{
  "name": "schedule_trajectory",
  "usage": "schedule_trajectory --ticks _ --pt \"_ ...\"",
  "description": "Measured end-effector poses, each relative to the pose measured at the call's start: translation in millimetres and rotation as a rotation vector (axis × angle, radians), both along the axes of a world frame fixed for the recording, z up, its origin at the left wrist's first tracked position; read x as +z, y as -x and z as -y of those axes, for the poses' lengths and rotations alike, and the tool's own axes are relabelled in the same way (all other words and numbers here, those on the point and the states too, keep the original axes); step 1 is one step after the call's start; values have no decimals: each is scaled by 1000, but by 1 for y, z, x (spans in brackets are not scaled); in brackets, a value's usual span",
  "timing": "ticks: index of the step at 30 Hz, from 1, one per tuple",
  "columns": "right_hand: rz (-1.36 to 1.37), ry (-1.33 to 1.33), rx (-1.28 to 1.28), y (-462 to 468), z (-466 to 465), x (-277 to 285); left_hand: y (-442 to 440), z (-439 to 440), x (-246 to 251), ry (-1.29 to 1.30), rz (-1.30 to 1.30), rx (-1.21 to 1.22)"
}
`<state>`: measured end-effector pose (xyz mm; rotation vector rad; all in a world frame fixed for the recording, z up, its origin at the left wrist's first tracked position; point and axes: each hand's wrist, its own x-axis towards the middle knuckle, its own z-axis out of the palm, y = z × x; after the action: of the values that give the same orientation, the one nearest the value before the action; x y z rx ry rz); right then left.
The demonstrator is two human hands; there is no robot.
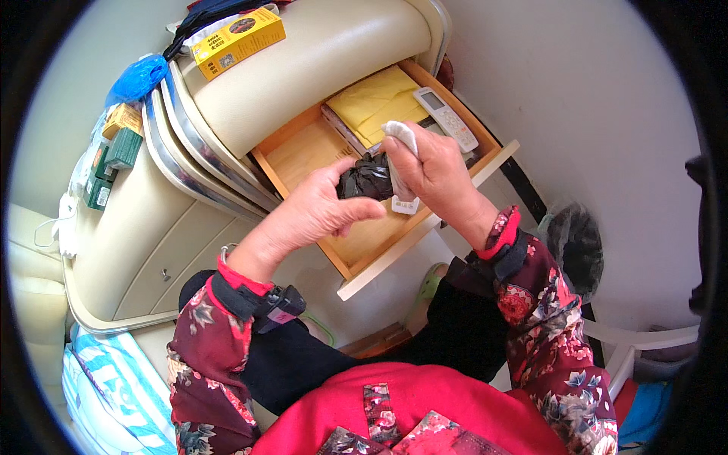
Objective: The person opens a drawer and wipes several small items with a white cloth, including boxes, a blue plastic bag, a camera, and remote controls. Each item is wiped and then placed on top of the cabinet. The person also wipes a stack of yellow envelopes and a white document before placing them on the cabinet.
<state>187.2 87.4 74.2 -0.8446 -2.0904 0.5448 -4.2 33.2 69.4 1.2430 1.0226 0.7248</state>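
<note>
Over an open wooden drawer [364, 259], my left hand [310, 207] grips a small knotted bundle of black plastic [367, 177]. My right hand [435, 168] pinches a folded white cloth or tissue [400, 133], which hangs against the bundle's right side. Inside the drawer, a yellow folded cloth or packet [375, 102] lies at the back on a flat stack whose contents are mostly hidden. Along the drawer's right side rests a white remote control [446, 118] with a screen. Part of a smaller white object with buttons [405, 205] shows beneath my hands.
Cream padded cabinet [307, 57] surrounds the drawer. On top are a yellow box [239, 42], a blue plastic bag [139, 78], several green boxes [123, 149] and a white power strip [67, 224]. A lined bin [574, 250] stands by the right wall [591, 114].
</note>
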Motion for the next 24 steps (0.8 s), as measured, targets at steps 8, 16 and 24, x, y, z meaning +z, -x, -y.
schedule_trajectory --ticks 8,16,24 --pt "-432 735 41 5 -9 0 -6 4 -2 -45 114 14" --pt "-172 542 182 0 6 10 -3 6 5 275 217 -194" --pt "-655 934 45 -2 -7 -1 14 -2 31 -113 248 269"
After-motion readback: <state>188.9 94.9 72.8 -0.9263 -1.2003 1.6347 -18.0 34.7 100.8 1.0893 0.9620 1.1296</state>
